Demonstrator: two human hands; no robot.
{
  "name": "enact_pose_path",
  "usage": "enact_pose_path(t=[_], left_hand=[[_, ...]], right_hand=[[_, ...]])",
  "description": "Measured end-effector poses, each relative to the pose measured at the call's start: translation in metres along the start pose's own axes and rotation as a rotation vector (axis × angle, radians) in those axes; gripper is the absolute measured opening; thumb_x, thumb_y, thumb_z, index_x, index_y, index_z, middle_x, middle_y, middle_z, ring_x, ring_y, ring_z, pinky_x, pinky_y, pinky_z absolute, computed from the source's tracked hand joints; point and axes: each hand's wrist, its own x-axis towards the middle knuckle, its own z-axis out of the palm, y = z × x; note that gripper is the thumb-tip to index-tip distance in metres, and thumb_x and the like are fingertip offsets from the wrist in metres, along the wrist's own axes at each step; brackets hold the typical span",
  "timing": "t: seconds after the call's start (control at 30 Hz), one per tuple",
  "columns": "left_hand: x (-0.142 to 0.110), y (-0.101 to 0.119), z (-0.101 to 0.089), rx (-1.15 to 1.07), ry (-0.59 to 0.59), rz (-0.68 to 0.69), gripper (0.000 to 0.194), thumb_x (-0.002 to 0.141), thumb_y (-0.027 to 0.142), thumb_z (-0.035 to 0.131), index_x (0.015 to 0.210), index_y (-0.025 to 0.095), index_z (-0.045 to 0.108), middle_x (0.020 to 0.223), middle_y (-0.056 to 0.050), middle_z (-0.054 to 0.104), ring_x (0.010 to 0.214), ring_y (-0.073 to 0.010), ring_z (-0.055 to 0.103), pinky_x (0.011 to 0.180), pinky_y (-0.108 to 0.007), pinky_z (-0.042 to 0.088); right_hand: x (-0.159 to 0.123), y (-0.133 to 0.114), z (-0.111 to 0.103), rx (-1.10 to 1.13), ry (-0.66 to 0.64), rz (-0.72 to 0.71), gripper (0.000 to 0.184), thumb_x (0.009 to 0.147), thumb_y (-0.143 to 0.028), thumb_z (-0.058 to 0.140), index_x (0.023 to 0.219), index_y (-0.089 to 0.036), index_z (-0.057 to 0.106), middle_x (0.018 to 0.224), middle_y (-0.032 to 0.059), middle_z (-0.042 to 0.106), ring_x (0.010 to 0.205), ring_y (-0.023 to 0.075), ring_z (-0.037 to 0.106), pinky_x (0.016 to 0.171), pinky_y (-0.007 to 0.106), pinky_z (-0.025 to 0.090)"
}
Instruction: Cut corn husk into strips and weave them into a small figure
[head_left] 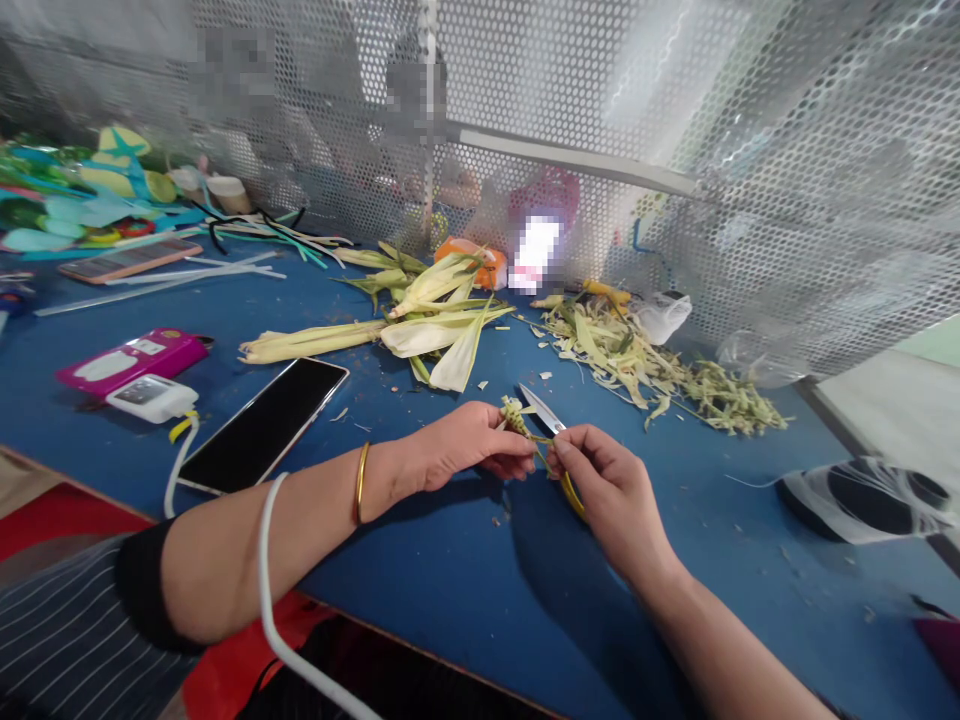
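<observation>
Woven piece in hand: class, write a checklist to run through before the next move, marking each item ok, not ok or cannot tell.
1. Woven piece held by the left hand: ok.
2. Thin strip pinched by the right hand: ok.
3. Scissors firmly gripped: cannot tell, the right hand hides part of them.
4. Pale husks on the table beyond the hands: ok.
5. Table free of scraps: not ok, small bits lie scattered.
6. White cable clear of the left arm: not ok, it crosses the forearm.
</observation>
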Motion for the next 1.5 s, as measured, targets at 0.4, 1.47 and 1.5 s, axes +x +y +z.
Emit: enact_pose_path(t=[0.4, 1.47, 1.5], left_hand=[[0.004, -0.006, -0.002, 0.052, 0.026, 0.104, 0.019, 0.074, 0.03, 0.074, 0.073, 0.013, 0.065, 0.067, 0.0, 0.064, 0.063, -0.0104, 0.059, 0.067, -0.026, 0.047], [0.005, -0.01, -0.001, 0.085, -0.046, 0.132, 0.032, 0.072, 0.042, 0.075, 0.069, 0.014, 0.06, 0.064, 0.0, 0.061, 0.061, -0.0114, 0.058, 0.067, -0.028, 0.045], [0.005, -0.009, -0.002, 0.083, -0.055, 0.134, 0.031, 0.073, 0.042, 0.074, 0.07, 0.014, 0.06, 0.065, 0.0, 0.061, 0.062, -0.0114, 0.058, 0.067, -0.028, 0.045]], right_hand=[[0.0, 0.002, 0.0, -0.036, -0.098, 0.047, 0.029, 0.078, -0.045, 0.068, 0.071, -0.018, 0.065, 0.06, 0.0006, 0.061, 0.057, 0.0142, 0.056, 0.056, 0.025, 0.045], [0.001, 0.003, -0.003, -0.149, -0.123, 0.0, 0.028, 0.088, -0.043, 0.058, 0.075, -0.018, 0.063, 0.067, 0.0014, 0.065, 0.059, 0.0142, 0.059, 0.057, 0.025, 0.046], [0.001, 0.002, -0.003, -0.145, -0.128, 0.005, 0.028, 0.087, -0.043, 0.058, 0.075, -0.018, 0.063, 0.066, 0.0014, 0.064, 0.058, 0.014, 0.058, 0.057, 0.025, 0.046]])
